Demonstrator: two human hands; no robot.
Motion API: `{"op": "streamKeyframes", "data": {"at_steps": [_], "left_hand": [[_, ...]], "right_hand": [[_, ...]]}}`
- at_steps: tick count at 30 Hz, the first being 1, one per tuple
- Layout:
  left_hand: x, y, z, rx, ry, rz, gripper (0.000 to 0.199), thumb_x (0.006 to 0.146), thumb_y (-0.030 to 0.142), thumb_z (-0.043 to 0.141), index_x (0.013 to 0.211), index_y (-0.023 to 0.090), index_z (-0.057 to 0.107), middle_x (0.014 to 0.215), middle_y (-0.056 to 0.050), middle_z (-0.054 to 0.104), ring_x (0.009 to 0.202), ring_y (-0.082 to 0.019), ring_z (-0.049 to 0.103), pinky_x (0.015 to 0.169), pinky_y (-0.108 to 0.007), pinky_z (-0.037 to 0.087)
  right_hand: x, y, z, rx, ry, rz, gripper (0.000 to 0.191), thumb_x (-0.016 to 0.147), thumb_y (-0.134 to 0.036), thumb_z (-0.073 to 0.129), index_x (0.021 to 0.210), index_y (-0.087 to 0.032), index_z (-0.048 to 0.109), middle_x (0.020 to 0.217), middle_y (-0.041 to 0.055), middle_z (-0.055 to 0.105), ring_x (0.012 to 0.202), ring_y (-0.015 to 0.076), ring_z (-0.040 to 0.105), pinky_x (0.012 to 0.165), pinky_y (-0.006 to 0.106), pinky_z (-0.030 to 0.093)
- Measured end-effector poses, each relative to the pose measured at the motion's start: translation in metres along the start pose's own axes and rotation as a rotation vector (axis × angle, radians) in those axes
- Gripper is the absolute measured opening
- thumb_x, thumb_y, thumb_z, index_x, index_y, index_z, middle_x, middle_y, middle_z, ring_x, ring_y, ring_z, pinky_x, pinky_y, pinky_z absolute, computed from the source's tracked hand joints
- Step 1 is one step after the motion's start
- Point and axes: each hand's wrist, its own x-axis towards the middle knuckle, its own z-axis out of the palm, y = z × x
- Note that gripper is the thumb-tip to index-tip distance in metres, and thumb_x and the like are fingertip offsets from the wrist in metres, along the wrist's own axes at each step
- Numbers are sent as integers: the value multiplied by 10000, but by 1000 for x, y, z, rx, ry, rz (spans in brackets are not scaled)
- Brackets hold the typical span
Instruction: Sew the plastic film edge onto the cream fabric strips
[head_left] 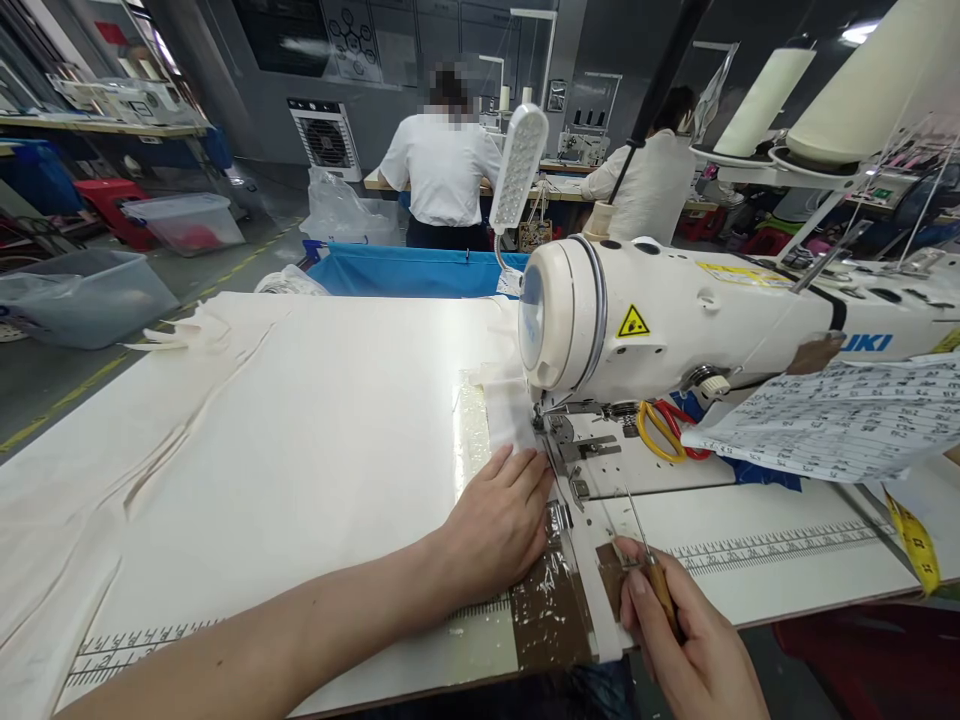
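Note:
My left hand (504, 512) lies flat, fingers stretched out, on a white fabric piece (513, 412) just in front of the needle area of the sewing machine (645, 320). A narrow white strip (594, 590) runs from beside that hand down to the table's front edge. My right hand (686, 625) is closed around the wooden handle of an awl (660, 592), its thin metal tip pointing up and away over the table. The right thumb and index finger are close to the strip; whether they touch it I cannot tell.
Scissors with red and yellow handles (661, 432) lie under the machine arm, near a printed paper sheet (840, 425). A yellow measuring tape (913, 545) hangs at the right. White cloth (172, 420) covers the table's left side. Two people (442, 170) sit beyond a blue cloth bin (397, 272).

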Motion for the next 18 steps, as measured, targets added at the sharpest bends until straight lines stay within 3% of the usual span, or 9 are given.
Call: {"op": "streamKeyframes", "data": {"at_steps": [4,6,8,10,12,15,18], "left_hand": [[1,-1,-1,-4,-23,2,479,959,314,379,1346,47,467,1388,-164,507,1296,-293,435,1138,-452,282],[1,-1,-1,0,-28,8,485,962,318,372,1355,46,460,1399,-166,499,1303,-296,430,1138,-454,282],[1,-1,-1,3,-31,9,484,964,316,366,1354,46,462,1398,-166,500,1302,-296,433,1137,-453,285],[2,-1,-1,5,-35,4,480,966,311,359,1350,46,468,1389,-166,510,1299,-295,440,1136,-451,289],[2,-2,-1,7,-32,1,479,965,311,360,1346,43,473,1384,-167,515,1296,-297,445,1133,-452,294],[4,-5,1,15,-22,-5,475,964,311,368,1338,40,480,1379,-167,522,1285,-298,458,1129,-447,304],[6,-8,2,13,-9,-15,473,974,307,353,1344,37,472,1383,-167,520,1292,-299,453,1125,-451,313]], "right_hand": [[0,4,-1,13,8,4,430,897,-561,524,1183,-256,623,665,-12,604,578,165,549,456,200,417],[-1,5,1,33,36,12,446,880,-559,552,1198,-259,636,837,49,708,852,227,651,494,189,471],[-2,4,3,62,68,34,456,863,-571,569,1206,-277,635,1116,75,720,1175,261,575,564,168,516],[-4,1,5,73,88,53,480,864,-591,556,1239,-295,606,1287,58,656,1287,252,502,649,162,544],[-5,-3,5,43,106,41,514,877,-605,530,1286,-295,565,1298,63,648,1251,242,545,745,188,552],[-6,-7,6,-37,133,-17,527,916,-584,479,1346,-279,495,1150,78,709,1092,212,653,801,211,539],[-5,-9,9,-103,159,-63,408,943,-542,459,1236,-269,541,1039,67,724,856,177,703,643,179,537]]}}
